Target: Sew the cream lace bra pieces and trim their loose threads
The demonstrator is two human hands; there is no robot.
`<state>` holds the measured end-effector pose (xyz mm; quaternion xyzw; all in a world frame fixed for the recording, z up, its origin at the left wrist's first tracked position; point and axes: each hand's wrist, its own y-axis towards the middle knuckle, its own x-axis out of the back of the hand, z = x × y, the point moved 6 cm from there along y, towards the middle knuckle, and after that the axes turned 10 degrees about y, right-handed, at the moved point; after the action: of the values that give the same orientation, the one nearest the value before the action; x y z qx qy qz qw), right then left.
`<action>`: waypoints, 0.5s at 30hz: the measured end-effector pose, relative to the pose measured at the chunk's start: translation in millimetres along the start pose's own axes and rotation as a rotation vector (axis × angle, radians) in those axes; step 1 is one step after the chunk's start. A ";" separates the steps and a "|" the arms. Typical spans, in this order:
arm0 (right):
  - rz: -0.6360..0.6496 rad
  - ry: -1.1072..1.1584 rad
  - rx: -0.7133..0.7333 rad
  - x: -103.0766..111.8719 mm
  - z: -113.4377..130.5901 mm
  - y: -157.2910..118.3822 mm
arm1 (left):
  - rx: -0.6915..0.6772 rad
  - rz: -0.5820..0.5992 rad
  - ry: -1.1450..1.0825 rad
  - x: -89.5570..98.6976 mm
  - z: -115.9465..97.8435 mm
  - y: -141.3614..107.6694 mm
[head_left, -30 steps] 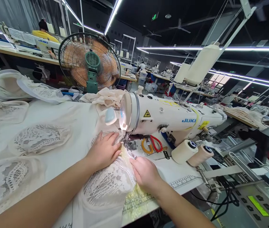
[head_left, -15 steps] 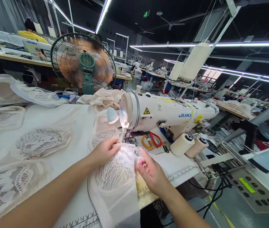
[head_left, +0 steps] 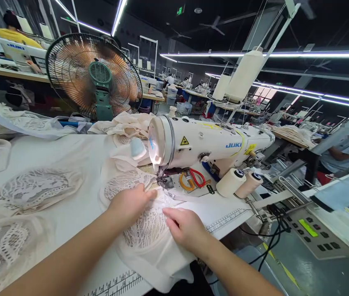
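Cream lace fabric (head_left: 149, 228) lies under and in front of the needle area of a white JUKI sewing machine (head_left: 192, 142). My left hand (head_left: 132, 203) presses on the fabric just left of the presser foot, with thumb and fingers together on its edge. My right hand (head_left: 186, 228) pinches the fabric's right part between thumb and index finger, nearer to me. A narrow white strip (head_left: 174, 196) runs to the right from the needle area. The lower part of the fabric hangs over the table's front edge.
More lace pieces (head_left: 35, 189) lie on the left of the white table (head_left: 91, 152). Orange and red-handled snips (head_left: 196, 177) and thread cones (head_left: 231, 183) are beside the machine. A fan (head_left: 100, 74) stands behind. A control panel (head_left: 313, 232) is at the right. Other people sit farther off.
My right hand has moved down and left onto the fabric, its raised index finger now lowered. The fabric has shifted and bunched at the lower right. The view has turned slightly right.
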<state>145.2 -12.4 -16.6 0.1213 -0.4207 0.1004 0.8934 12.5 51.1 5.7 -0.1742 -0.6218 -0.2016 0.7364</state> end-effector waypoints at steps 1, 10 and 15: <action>0.015 -0.024 -0.003 -0.4 0.3 -0.2 | -0.005 0.020 0.036 0.1 -1.9 -0.5; 0.151 -0.185 -0.087 0.7 -1.0 10.7 | -0.025 0.101 0.137 -3.6 -6.3 6.9; 0.194 -0.195 -0.078 5.8 -0.1 16.8 | -0.030 0.079 0.142 0.5 -11.8 7.0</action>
<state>144.2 4.0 -10.0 0.0546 -0.5189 0.1575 0.8384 26.1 51.1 4.2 -0.1950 -0.5577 -0.1934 0.7833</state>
